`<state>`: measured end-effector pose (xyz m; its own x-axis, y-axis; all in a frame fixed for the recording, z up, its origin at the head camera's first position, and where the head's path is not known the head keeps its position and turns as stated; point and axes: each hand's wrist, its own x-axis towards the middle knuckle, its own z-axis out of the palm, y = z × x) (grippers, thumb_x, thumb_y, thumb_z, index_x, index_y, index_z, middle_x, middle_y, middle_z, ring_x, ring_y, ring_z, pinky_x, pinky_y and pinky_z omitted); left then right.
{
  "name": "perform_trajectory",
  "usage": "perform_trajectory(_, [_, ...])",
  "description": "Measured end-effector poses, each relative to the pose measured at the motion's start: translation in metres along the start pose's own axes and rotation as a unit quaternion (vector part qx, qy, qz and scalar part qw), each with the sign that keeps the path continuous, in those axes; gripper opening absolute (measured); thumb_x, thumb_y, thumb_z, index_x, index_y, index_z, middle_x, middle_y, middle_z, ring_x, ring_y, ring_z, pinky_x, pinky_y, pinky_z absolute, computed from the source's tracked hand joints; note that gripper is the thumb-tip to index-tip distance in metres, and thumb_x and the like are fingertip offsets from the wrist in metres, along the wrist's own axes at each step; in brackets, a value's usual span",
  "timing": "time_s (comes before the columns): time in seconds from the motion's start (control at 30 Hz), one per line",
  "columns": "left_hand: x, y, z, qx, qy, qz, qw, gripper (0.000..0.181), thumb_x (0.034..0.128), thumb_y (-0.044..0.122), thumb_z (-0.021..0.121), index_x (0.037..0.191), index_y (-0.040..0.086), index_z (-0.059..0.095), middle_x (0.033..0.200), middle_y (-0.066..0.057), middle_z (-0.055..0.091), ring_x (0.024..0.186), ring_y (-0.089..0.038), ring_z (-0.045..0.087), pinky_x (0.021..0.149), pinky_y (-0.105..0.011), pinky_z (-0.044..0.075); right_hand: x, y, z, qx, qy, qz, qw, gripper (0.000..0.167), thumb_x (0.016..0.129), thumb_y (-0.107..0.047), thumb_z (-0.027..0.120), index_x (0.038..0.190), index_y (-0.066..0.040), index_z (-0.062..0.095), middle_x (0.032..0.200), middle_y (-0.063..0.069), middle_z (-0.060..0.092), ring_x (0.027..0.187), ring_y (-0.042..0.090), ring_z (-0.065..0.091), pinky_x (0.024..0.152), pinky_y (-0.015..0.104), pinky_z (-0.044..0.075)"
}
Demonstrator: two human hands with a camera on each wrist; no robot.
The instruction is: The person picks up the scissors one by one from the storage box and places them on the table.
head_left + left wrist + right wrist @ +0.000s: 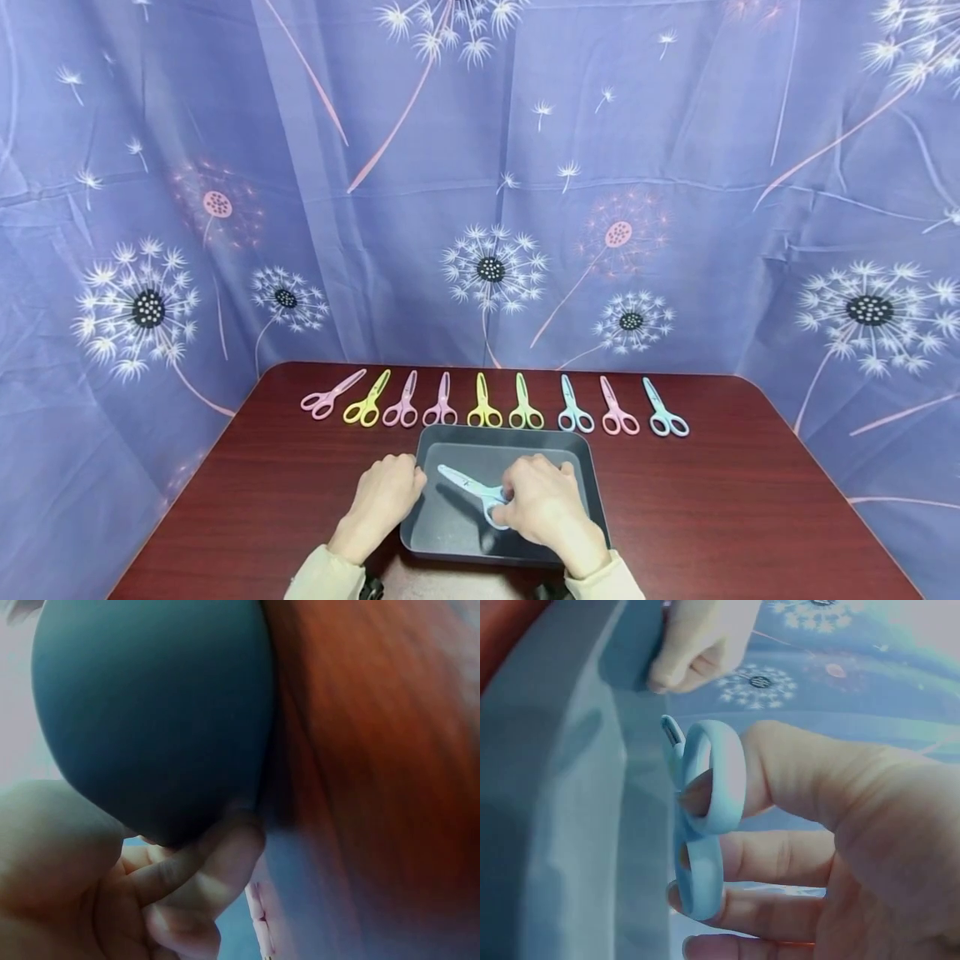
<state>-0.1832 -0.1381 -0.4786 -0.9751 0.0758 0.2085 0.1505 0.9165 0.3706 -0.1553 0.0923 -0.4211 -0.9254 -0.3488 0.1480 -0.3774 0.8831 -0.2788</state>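
Note:
A pair of light blue scissors (467, 483) is held by its handles in my right hand (546, 500), over the grey tray (450, 542). In the right wrist view, thumb and fingers grasp the looped handles (727, 776), the thumb tip showing through one loop. The blades point to the left, towards the tray's left wall. My left hand (386, 492) grips the tray's left edge; in the left wrist view its curled fingers (225, 862) press against the tray wall (157, 712). Part of the scissors' handles is hidden by the right hand in the head view.
Behind the tray runs a row of several scissors, among them purple (402, 402), yellow (482, 402), pink (617, 407) and blue (663, 408) ones, lying on the dark red table (720, 500). A blue dandelion-print curtain (390, 275) hangs around the table's back and sides.

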Motion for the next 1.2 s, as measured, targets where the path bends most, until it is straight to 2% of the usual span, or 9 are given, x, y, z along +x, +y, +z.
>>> perform_trajectory(0.23, [0.001, 0.001, 0.0, 0.001, -0.003, 0.0, 1.0, 0.025, 0.0846, 0.013, 0.058, 0.06, 0.012, 0.051, 0.052, 0.0, 0.044, 0.048, -0.021, 0.048, 0.046, -0.041, 0.04, 0.0, 0.008, -0.016, -0.001, 0.026, 0.009, 0.9996, 0.025, 0.062, -0.034, 0.079, 0.06, -0.027, 0.055, 0.069, -0.01, 0.047, 0.073, 0.014, 0.048, 0.072, 0.044, 0.035])
perform_trajectory(0.47, [-0.001, 0.001, 0.0, 0.0, -0.017, -0.013, 0.9998, 0.026, 0.0859, 0.013, 0.059, 0.061, 0.012, 0.051, 0.053, 0.001, 0.044, 0.048, -0.02, 0.047, 0.046, -0.04, 0.04, 0.003, 0.025, -0.029, -0.006, 0.049, 0.027, 0.9984, 0.025, 0.062, -0.033, 0.078, 0.059, -0.027, 0.053, 0.067, -0.011, 0.048, 0.07, 0.013, 0.05, 0.07, 0.044, 0.036])
perform_trajectory(0.8, [0.0, 0.001, 0.0, 0.003, -0.015, -0.005, 0.9999, 0.026, 0.0861, 0.014, 0.058, 0.061, 0.012, 0.052, 0.053, 0.0, 0.045, 0.048, -0.021, 0.048, 0.046, -0.041, 0.041, 0.009, 0.07, -0.04, -0.009, 0.037, 0.086, 0.9955, 0.016, 0.065, -0.033, 0.075, 0.065, -0.024, 0.061, 0.066, -0.006, 0.053, 0.067, 0.017, 0.051, 0.064, 0.047, 0.037])
perform_trajectory(1.03, [0.0, 0.001, 0.0, 0.006, -0.006, 0.004, 1.0, 0.025, 0.0854, 0.013, 0.059, 0.061, 0.011, 0.052, 0.053, 0.0, 0.045, 0.047, -0.022, 0.049, 0.046, -0.041, 0.041, 0.01, 0.103, -0.044, 0.0, 0.066, 0.115, 0.9912, 0.014, 0.067, -0.032, 0.074, 0.065, -0.024, 0.063, 0.069, -0.003, 0.058, 0.07, 0.022, 0.056, 0.065, 0.053, 0.038])
perform_trajectory(1.2, [-0.001, 0.001, 0.0, 0.008, -0.002, 0.005, 0.9999, 0.026, 0.0849, 0.013, 0.059, 0.06, 0.012, 0.051, 0.053, -0.001, 0.045, 0.047, -0.023, 0.05, 0.046, -0.042, 0.041, 0.009, 0.126, -0.046, 0.012, 0.061, 0.143, 0.9878, 0.016, 0.069, -0.032, 0.073, 0.063, -0.025, 0.06, 0.065, -0.004, 0.058, 0.066, 0.022, 0.055, 0.064, 0.055, 0.038])
